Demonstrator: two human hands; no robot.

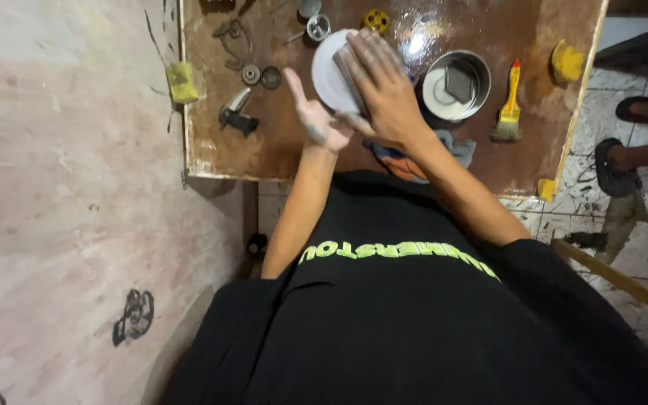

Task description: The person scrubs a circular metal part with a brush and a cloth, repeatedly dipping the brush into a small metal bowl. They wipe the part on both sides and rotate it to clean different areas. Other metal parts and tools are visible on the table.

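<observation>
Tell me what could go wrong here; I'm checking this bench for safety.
1. The disc is propped by the left hand alone while the right hand presses a grey pad on it; it might slip.
2. The bowl and brush sit close by the right forearm; a wide stroke could knock them.
3. Another person's sandalled feet stand near the table edge, where anything dropped might land.

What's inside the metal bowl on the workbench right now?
The metal bowl holds a dark, flat square piece lying on a pale, whitish layer. What lies below that layer is covered. The right hand rests on a white disc beside it.
</observation>
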